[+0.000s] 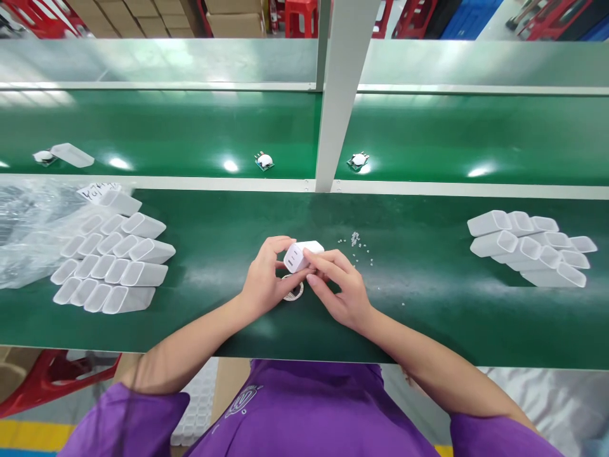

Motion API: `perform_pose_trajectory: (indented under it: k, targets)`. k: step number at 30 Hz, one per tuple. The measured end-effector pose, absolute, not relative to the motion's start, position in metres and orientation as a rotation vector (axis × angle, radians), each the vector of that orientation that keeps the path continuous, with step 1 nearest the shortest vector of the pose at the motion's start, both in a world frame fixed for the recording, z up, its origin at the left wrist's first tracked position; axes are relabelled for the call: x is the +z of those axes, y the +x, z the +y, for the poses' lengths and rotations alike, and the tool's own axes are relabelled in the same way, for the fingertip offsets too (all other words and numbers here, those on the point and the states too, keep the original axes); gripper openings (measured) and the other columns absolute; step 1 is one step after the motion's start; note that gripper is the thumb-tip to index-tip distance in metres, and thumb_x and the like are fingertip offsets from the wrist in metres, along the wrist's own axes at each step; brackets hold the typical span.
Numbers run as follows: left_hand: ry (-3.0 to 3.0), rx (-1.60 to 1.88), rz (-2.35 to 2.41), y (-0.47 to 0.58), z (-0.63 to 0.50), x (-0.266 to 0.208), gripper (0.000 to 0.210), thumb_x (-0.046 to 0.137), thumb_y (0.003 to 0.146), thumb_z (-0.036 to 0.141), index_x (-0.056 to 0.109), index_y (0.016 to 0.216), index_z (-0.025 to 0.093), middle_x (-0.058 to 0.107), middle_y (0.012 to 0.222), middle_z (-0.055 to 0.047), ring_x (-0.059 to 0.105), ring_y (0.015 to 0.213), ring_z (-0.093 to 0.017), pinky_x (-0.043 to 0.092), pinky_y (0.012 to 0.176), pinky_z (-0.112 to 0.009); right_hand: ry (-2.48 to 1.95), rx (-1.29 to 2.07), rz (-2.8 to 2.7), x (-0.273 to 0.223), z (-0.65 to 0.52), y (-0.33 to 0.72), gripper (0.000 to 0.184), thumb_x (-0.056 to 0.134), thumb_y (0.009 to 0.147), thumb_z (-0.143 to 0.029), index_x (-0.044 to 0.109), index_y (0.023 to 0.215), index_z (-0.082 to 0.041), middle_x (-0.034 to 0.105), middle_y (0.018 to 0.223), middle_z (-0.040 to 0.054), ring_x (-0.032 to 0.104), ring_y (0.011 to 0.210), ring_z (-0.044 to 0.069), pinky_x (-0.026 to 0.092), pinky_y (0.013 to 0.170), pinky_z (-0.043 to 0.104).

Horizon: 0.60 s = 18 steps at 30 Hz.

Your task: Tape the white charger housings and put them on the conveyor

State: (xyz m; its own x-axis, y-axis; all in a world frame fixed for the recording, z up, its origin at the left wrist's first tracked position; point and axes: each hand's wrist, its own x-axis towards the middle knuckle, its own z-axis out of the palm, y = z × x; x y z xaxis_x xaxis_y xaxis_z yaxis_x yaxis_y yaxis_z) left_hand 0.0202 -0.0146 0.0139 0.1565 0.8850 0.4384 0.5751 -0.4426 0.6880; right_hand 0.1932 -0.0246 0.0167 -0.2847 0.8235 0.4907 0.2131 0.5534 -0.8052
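Between both hands, above the green table, is a white charger casing (311, 247) with port slots on the end that faces me. My left hand (268, 273) grips it from the left, fingers behind and thumb below. From the right, my right hand (340, 285) pinches its side near the port end. A small round white-rimmed thing (294, 289) lies on the table under the hands, partly hidden by them. Just right of the hands, small clear pieces (355, 239) are scattered on the table.
White open-ended casings are stacked at left (143, 275) and at right (504, 243). A clear plastic bag (33, 235) lies far left. Behind the rail, circuit boards (264, 160) and a loose casing (72, 155) sit on a green belt (190, 127). A white post (340, 95) rises ahead.
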Motion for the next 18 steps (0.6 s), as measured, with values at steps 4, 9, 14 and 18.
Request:
perform_pose_trajectory:
  k: [4, 9, 14, 18]
  targets:
    - [1.958, 1.084, 1.309, 0.024, -0.015, 0.014, 0.030, 0.058, 0.082, 0.019, 0.057, 0.113, 0.021, 0.061, 0.115, -0.008, 0.064, 0.101, -0.018, 0.061, 0.059, -0.021, -0.894, 0.781, -1.847, 0.012, -0.020, 0.191, 0.032, 0.051, 0.095, -0.018, 0.064, 0.123, -0.028, 0.056, 0.096, 0.0038, 0.059, 0.078, 0.011, 0.055, 0.070, 0.025]
    - [1.880, 0.940, 1.369, 0.023, -0.008, 0.012, 0.030, 0.058, 0.080, 0.021, 0.066, 0.109, 0.021, 0.066, 0.117, -0.007, 0.068, 0.097, -0.019, 0.062, 0.059, -0.024, -0.932, 0.686, -1.866, -0.003, -0.013, 0.189, 0.028, 0.052, 0.095, -0.018, 0.067, 0.116, -0.027, 0.060, 0.096, 0.0034, 0.061, 0.078, 0.011, 0.055, 0.071, 0.024]
    - [1.789, 0.848, 1.386, 0.022, -0.002, 0.017, 0.029, 0.063, 0.079, 0.031, 0.069, 0.106, 0.021, 0.070, 0.114, -0.006, 0.070, 0.083, -0.018, 0.061, 0.057, -0.023, -0.956, 0.798, -1.840, -0.003, -0.006, 0.193, 0.024, 0.052, 0.095, -0.020, 0.070, 0.109, -0.024, 0.063, 0.090, 0.0031, 0.060, 0.073, 0.010, 0.054, 0.065, 0.022]
    - [1.648, 0.884, 1.473, 0.014, 0.007, 0.023, 0.033, 0.066, 0.079, 0.037, 0.068, 0.108, 0.020, 0.071, 0.111, -0.006, 0.070, 0.082, -0.018, 0.061, 0.063, -0.024, -1.077, 0.932, -1.717, 0.001, 0.007, 0.206, 0.024, 0.052, 0.093, -0.024, 0.069, 0.109, -0.020, 0.065, 0.087, 0.0029, 0.059, 0.066, 0.010, 0.053, 0.057, 0.021]
